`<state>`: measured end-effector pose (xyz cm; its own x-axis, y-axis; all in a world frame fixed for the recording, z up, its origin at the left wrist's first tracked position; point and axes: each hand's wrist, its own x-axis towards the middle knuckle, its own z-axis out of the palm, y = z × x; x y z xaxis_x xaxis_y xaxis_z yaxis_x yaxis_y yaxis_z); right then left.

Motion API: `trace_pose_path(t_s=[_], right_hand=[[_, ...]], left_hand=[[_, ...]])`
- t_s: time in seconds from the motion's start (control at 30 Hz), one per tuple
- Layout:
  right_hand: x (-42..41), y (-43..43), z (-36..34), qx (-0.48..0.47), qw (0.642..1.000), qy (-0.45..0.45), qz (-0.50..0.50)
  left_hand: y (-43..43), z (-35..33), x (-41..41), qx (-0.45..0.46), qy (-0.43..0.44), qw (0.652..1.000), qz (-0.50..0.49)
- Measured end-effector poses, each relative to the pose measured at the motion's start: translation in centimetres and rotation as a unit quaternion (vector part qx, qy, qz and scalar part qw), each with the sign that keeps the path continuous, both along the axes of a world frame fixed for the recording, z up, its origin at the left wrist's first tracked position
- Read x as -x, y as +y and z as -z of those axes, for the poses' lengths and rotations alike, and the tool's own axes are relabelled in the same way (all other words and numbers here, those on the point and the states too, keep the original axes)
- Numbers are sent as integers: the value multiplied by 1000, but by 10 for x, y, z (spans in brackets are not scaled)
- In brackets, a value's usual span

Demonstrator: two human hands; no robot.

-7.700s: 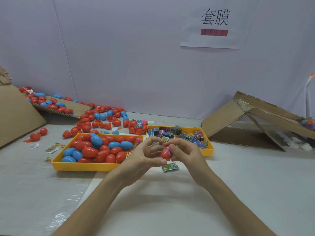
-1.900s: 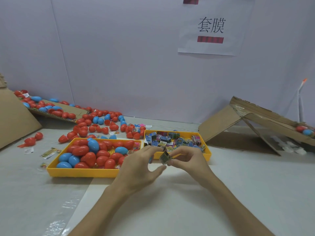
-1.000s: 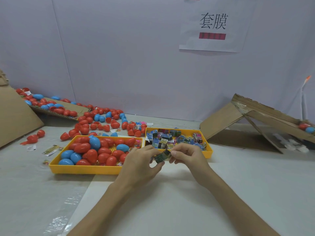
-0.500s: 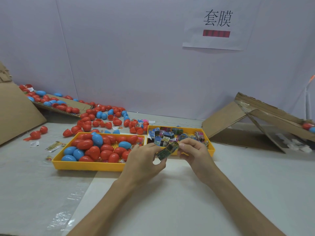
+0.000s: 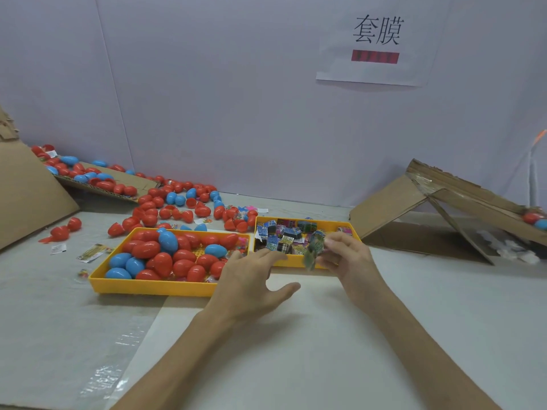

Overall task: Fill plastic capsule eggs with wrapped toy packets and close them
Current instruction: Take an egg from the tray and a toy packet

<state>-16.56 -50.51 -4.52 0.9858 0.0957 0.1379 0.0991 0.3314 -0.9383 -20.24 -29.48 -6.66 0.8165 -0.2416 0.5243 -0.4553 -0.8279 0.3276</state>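
**Packet in hand, egg to come.** Two yellow trays sit side by side just beyond your hands, probably so both supplies are within one short reach. The egg tray (image 5: 154,288) on the left is heaped with red and blue capsule eggs (image 5: 161,261). The packet tray (image 5: 299,219) on the right is filled with wrapped toy packets (image 5: 282,241).

Your right hand (image 5: 349,258) hovers over the near right part of the packet tray. Its fingers and thumb are pinched on a single packet (image 5: 314,250), which hangs above the tray's near rim. Motion blur hides how the wrapper is folded.

Your left hand (image 5: 251,279) is spread wide and holds nothing, with the fingers straight and apart and the thumb swung out to the right. It hovers near where the two trays meet, fingertips pointing at the near right corner of the egg tray. You cannot tell from here whether they touch the rim or an egg.

With the packet secured and the free hand angled toward the eggs, this reads as the start of a fresh fill, with no capsule picked or opened yet.

Loose eggs (image 5: 177,202) lie scattered across the table (image 5: 325,335) at the far left, beyond the trays. A cardboard ramp (image 5: 390,202) leans at the far right, with a red and a blue egg at its right end.
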Motion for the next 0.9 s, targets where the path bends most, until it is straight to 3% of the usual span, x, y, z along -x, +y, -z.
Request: trace_pose_path(t_s=[0.13,0.27,0.43,0.63,0.77,0.9], right_hand=[[5,5,2,29,993,-2,-112],[8,4,0,50,987,13,-155],[5,2,0,33,994,-4,-109],[-4,-13,-5,-129,991,21,-24],[-8,-19,-5,-113,993,26,20],[-6,-9,-2,-79,996,26,-7]], left_hand=[[0,-1,1,-12,19,999,27],[1,-3,0,-13,19,997,79],[0,-5,-5,10,18,997,75],[3,2,-5,-68,32,997,12],[0,3,-4,-96,37,995,-3],[2,2,-1,-106,20,994,19]])
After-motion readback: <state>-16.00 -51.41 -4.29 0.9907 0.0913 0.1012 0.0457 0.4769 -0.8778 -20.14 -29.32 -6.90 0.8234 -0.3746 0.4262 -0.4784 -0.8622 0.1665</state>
